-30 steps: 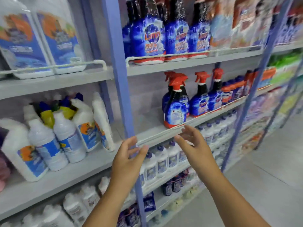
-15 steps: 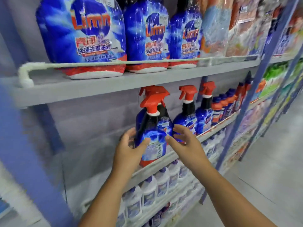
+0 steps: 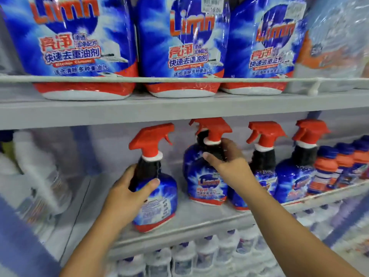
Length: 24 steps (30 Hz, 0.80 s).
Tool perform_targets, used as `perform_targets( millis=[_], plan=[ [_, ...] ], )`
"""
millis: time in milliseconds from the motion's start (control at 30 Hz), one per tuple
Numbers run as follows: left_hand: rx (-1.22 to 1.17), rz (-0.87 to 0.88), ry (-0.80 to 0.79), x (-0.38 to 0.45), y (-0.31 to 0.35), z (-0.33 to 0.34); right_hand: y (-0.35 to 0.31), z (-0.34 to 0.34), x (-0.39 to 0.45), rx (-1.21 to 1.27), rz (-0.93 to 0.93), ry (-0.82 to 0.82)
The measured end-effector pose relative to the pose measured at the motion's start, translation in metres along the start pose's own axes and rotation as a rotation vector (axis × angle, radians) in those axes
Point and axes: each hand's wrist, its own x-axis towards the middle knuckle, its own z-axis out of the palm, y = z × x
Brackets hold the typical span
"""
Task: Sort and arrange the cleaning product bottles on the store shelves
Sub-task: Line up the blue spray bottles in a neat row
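A store aisle of grey metal shelves fills the view, with a middle shelf (image 3: 199, 218) at hand height and a top shelf (image 3: 179, 108) above it.

The left hand (image 3: 127, 196) grips a spray bottle (image 3: 155, 192) at its dark neck and blue shoulder: the thumb curls across the front, the fingers wrap round the left side and back. This bottle stands at the front of the middle shelf, tilted slightly, its red trigger head directly above the hand and its label and red base below the thumb.

The right hand (image 3: 229, 164) closes on the dark neck of a second bottle (image 3: 205, 182), just under its red trigger head. The thumb lies across the front of the neck and the fingers curl round its right side. That bottle's blue body and label sit below and left of this hand, upright, farther back on the shelf than the first bottle. The two bottles stand apart, with a gap between them.

Just right of the right hand, two more spray bottles (image 3: 295, 172) stand in a row; the forearm crosses in front of the nearer one. Beyond them come small orange-and-blue bottles (image 3: 327, 170).

Above both hands, on the top shelf, three large blue refill packs (image 3: 179, 47) stand behind a rail. Below the hands, a lower shelf holds white bottles (image 3: 205, 254). Far left of the left hand, blurred white bottles (image 3: 40, 172) stand in the next bay.
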Motion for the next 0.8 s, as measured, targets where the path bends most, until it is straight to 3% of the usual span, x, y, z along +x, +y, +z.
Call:
perform_targets(
  millis=[267,300,367,400,467,567,667,800],
  plan=[
    [0.015,-0.151,0.383,-0.003,-0.005,-0.017,0.015,-0.022,0.009,0.034,-0.119,-0.228],
    [0.07,-0.093,0.515,-0.008,-0.003,-0.012,0.017,-0.024,0.008,0.025,-0.121,-0.255],
    [0.203,0.258,0.82,-0.025,0.01,0.006,0.017,-0.028,0.005,0.02,-0.112,-0.29],
    [0.245,0.447,0.854,-0.031,0.019,0.019,0.016,-0.03,0.003,0.017,-0.111,-0.304],
    [0.172,0.58,0.645,-0.026,0.038,0.047,0.015,-0.033,0.002,0.002,-0.109,-0.321],
    [-0.007,0.316,0.252,0.022,0.051,0.08,0.014,-0.035,0.001,0.001,-0.106,-0.339],
    [0.013,0.034,0.037,0.079,0.045,0.099,0.014,-0.036,-0.002,0.004,-0.096,-0.355],
    [0.103,-0.001,-0.318,0.113,0.051,0.121,0.012,-0.041,0.005,-0.024,-0.095,-0.395]
  ],
)
